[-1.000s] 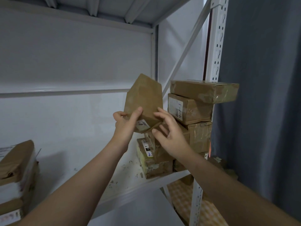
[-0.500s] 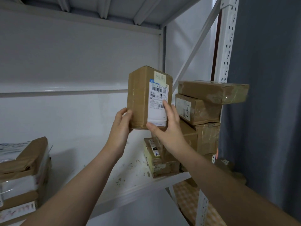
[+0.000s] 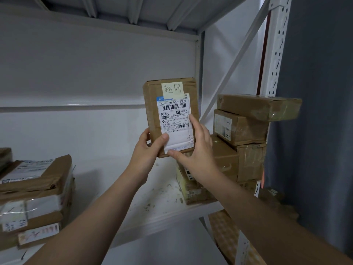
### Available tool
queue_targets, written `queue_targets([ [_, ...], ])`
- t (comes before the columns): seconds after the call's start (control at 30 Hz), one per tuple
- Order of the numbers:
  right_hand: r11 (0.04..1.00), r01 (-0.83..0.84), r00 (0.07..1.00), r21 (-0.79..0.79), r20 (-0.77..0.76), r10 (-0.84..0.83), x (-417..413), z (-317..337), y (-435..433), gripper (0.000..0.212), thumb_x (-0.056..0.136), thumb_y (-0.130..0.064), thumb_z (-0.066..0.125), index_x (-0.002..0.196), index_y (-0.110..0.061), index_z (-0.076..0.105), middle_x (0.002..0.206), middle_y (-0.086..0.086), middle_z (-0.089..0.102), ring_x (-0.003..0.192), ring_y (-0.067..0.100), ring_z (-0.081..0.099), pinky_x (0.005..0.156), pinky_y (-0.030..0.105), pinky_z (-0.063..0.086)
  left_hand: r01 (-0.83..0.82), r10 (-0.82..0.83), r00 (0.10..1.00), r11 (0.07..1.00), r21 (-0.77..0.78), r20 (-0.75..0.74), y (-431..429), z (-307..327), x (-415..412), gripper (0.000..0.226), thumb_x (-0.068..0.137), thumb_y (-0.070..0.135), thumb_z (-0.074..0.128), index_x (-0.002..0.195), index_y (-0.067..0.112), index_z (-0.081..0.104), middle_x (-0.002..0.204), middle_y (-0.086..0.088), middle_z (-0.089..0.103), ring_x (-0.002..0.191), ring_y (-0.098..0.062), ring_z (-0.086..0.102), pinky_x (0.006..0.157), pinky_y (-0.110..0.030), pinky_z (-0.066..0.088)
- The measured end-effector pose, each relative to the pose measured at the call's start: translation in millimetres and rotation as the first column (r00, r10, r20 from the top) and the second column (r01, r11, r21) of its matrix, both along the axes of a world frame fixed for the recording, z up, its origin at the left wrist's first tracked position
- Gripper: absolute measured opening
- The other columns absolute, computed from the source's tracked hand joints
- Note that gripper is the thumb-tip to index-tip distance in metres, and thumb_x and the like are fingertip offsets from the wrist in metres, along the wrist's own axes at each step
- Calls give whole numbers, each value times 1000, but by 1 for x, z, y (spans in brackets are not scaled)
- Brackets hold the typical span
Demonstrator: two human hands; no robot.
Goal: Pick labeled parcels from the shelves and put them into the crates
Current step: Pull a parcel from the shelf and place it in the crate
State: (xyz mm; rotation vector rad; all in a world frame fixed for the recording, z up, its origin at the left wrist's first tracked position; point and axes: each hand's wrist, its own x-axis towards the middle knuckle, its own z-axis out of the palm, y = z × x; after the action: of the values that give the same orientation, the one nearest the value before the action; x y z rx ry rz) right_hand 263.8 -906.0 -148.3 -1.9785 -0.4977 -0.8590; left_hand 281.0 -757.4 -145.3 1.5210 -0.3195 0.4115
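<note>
A flat, rectangular cardboard parcel (image 3: 151,106), taped and creased, is held upright above the scuffed white shelf (image 3: 118,188); the left hand (image 3: 147,152) grips its lower left corner, thumb on the front; the right hand (image 3: 194,150) clasps its lower right edge. Its white label (image 3: 173,121) reads "501E- M1 BS31 [TLY]" over barcodes; a pale yellow note (image 3: 172,89) carries handwriting, and the finer print is illegible. Right of the parcel, glossy taped boxes (image 3: 246,127) are stacked; lower left lie flat packets (image 3: 36,197), cut off by the frame.
</note>
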Motion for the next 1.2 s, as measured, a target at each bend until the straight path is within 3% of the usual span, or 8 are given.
queue_targets([
  [0.13, 1000, 5, 1000, -9, 15, -4, -3, -3, 5, 99, 73, -32, 81, 147, -41, 17, 149, -9, 23, 126, -2, 18, 101, 19, 21, -3, 4, 1000, 1000, -22, 29, 3, -2, -11, 39, 91, 27, 59, 129, 23, 51, 116, 10, 64, 93, 0, 65, 70, -13, 51],
  [0.3, 999, 29, 999, -15, 33, -29, -18, -16, 18, 99, 71, -34, 81, 143, -48, 14, 148, -11, 21, 124, -3, 16, 89, 3, 14, 10, -8, 999, 998, -54, 34, 14, -13, -26, 37, 91, 22, 59, 127, 19, 53, 111, 10, 66, 88, 3, 66, 67, -10, 49],
  [0.5, 995, 98, 995, 1, 22, -98, -53, -34, 34, 99, 68, -40, 83, 138, -51, 14, 142, -13, 23, 126, 4, 21, 97, 17, 22, 34, -34, 997, 999, 0, 71, 36, -28, -52, 45, 89, 23, 63, 131, 21, 50, 115, 5, 63, 88, 1, 66, 66, -13, 52],
  [0.7, 985, 145, 986, 95, -99, -136, -117, -83, 45, 101, 67, -40, 83, 129, -68, 10, 142, -22, 20, 135, 0, 24, 109, 31, 29, 174, -175, 984, 984, 39, 29, 56, -71, -96, 56, 86, 24, 66, 126, 47, 35, 122, 3, 61, 105, -16, 64, 72, -28, 58],
  [0.87, 951, 283, 941, 127, -231, -249, -187, -132, 45, 103, 68, -28, 86, 135, -53, 12, 142, -19, 23, 127, -21, 19, 103, 2, 23, 341, -337, 940, 936, 85, -60, 50, -120, -140, 61, 82, 32, 65, 133, 40, 32, 124, 5, 60, 107, -15, 63, 73, -32, 59],
  [1.0, 911, 388, 890, 141, -316, -330, -248, -161, 38, 106, 69, -30, 85, 142, -41, 10, 145, -12, 23, 132, -16, 18, 109, 7, 20, 462, -450, 883, 884, 75, -130, 32, -152, -177, 58, 87, 19, 66, 134, 37, 37, 124, -2, 61, 107, -15, 63, 79, -39, 58],
  [1.07, 886, 430, 867, 170, -352, -353, -276, -172, 32, 106, 69, -32, 85, 143, -41, 10, 148, -11, 24, 136, -7, 22, 112, 16, 23, 514, -500, 855, 852, 95, -138, 20, -163, -194, 55, 83, 26, 68, 132, 36, 43, 122, 2, 64, 107, -13, 64, 82, -39, 56],
  [1.2, 819, 528, 816, 226, -401, -416, -325, -191, 18, 107, 72, -34, 82, 149, -36, 7, 149, -16, 26, 139, -1, 24, 115, 29, 26, 586, -559, 803, 804, 102, -207, -9, -180, -233, 58, 82, 34, 62, 138, 33, 46, 119, 12, 65, 103, -3, 64, 80, -24, 55],
])
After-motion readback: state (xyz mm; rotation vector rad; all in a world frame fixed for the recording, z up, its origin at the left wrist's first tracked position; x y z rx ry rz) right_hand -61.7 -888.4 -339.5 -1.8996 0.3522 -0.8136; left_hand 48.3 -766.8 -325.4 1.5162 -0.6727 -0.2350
